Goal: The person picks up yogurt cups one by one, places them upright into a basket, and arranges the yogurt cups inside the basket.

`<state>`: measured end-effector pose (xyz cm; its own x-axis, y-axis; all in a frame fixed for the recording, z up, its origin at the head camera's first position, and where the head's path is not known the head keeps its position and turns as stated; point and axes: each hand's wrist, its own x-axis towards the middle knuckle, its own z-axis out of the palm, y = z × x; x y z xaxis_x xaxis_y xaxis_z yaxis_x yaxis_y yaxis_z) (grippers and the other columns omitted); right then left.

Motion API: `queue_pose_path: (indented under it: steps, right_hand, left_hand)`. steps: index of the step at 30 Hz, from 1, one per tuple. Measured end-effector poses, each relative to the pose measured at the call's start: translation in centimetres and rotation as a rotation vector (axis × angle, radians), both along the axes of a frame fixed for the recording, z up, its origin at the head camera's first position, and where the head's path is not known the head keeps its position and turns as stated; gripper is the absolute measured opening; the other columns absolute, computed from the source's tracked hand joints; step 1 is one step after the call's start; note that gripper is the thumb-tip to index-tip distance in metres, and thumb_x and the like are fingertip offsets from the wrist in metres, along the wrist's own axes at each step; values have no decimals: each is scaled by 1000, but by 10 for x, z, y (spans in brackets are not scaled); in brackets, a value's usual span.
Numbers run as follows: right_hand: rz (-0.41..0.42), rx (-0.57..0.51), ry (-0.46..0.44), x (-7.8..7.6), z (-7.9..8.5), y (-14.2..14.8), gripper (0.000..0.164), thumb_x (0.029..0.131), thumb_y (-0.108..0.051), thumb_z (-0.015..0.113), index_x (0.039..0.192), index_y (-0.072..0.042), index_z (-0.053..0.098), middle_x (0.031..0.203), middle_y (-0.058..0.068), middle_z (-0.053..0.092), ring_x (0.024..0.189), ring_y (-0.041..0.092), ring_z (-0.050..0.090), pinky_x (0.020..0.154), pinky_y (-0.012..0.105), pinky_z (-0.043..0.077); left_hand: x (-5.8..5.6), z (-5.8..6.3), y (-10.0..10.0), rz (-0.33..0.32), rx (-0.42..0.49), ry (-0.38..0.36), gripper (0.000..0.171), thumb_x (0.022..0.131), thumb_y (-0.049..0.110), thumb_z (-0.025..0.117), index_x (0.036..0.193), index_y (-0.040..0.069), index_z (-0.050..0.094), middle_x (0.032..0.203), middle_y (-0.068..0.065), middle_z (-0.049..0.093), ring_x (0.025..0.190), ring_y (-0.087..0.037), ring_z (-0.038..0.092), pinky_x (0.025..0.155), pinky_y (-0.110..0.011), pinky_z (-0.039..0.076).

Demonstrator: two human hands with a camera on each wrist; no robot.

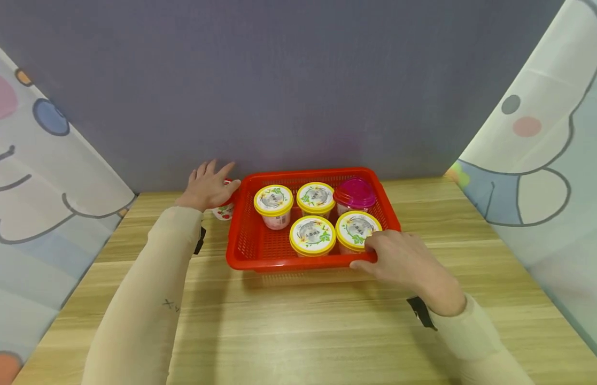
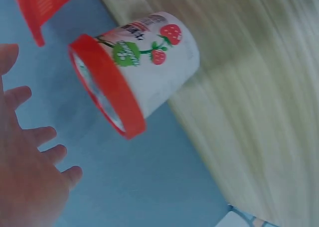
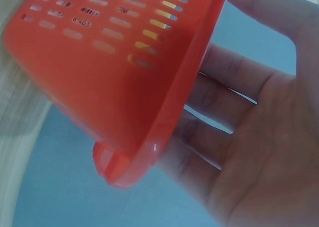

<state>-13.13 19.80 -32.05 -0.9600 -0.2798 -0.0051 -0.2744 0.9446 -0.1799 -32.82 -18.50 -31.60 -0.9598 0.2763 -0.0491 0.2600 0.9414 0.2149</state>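
Observation:
A red plastic basket (image 1: 266,263) with slotted sides rests on the wooden table. Inside stand several tubs with yellow-rimmed, printed lids, among them a front tub (image 1: 312,235), and a tub with a magenta lid (image 1: 356,193) at the back right. My right hand (image 1: 406,259) grips the basket's near right corner, thumb on the front side and fingers over the rim. Left of the basket is a white paper cup (image 2: 157,57) with strawberry prints and a red lid. My left hand (image 1: 209,187) hovers by it with spread fingers, apart from it in the left wrist view.
A grey panel (image 1: 298,91) rises behind the basket at the table's back edge. Cartoon-printed sheets flank the wooden table (image 1: 288,331) on both sides. Dark straps (image 1: 421,313) are on the wrists.

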Motion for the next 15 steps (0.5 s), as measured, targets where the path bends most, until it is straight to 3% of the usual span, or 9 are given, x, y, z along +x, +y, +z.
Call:
queue_pose_path:
  steps: [6,15]
  right_hand:
    - [2,6,-4,-1,0,0,36,85,-49,78,77,-20,59,70,-6,51,65,15,48,59,35,37]
    - [1,7,5,-1,0,0,36,85,-50,77,77,-20,59,71,-7,52,65,15,48,60,37,38]
  left_hand:
    - [-4,-13,-8,25,-14,-21,68,105,46,38,163,15,19,163,-32,7,148,-55,6,116,-69,6]
    - [-9,-22,-8,31,-49,-73,72,102,43,42,163,15,16,162,-34,8,147,-57,9,115,-70,12]
